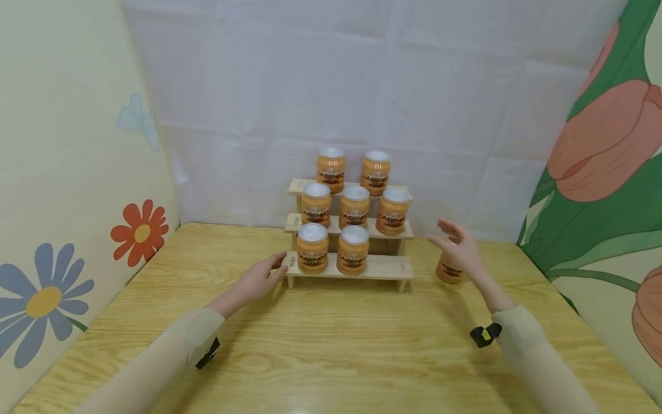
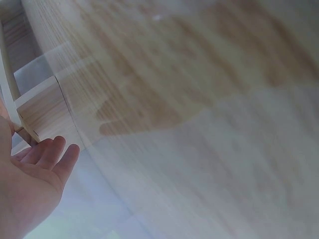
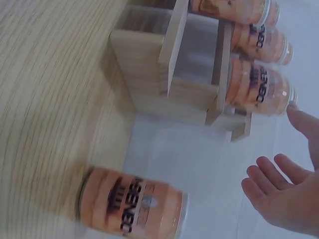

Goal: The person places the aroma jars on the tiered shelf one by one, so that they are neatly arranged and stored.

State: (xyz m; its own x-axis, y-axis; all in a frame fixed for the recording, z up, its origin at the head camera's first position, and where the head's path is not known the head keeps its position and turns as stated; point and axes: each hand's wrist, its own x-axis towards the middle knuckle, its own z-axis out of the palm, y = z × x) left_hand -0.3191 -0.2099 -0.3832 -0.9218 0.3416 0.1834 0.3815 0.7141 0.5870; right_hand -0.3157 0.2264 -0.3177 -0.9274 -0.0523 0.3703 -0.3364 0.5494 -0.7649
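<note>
A three-step wooden display rack (image 1: pixel 383 266) carries orange cans with pale lids: two on the top step, three on the middle one, and two on the bottom, such as this can (image 1: pixel 353 250). My left hand (image 1: pixel 261 279) is at the left end of the bottom step; in the left wrist view its loosely extended fingers (image 2: pixel 59 154) are right at the board's end. Off the rack's right side, a lone can (image 1: pixel 449 269) stands on the table, partly hidden behind my right hand (image 1: pixel 462 251). That hand is raised, thumb and fingers spread, nothing between them.
The rack and cans stand on a wood-grain table (image 1: pixel 289 351). White cloth (image 1: pixel 269 75) hangs behind, and flower-printed panels (image 1: pixel 57 172) rise on both sides. Each wrist wears a small black device (image 1: pixel 485 334).
</note>
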